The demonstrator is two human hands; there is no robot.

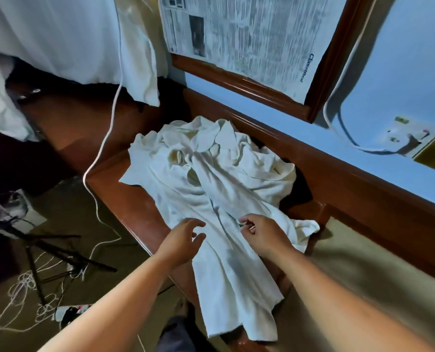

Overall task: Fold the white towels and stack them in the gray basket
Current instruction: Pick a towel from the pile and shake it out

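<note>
Mid-frame, crumpled white terry towels (211,179) heaped on glossy reddish-brown wooden bench (125,199). At heap's 5 o'clock, right hand (264,235), fingers curled, pinching a fold. At 7 o'clock, left hand (186,240), fingers spread loose, gripping nothing. At 9 o'clock, white cord (104,138).

White towels (211,179) on a glossy reddish-brown wooden bench (125,199); pale blue wall (402,85), black-and-white printed newspaper (249,34), white cord (104,138)

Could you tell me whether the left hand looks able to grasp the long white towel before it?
Probably yes: the left hand hovers open right over the long white cloth towel, nothing lies between them, and the right hand pinches it alongside, clear of the way.
</note>
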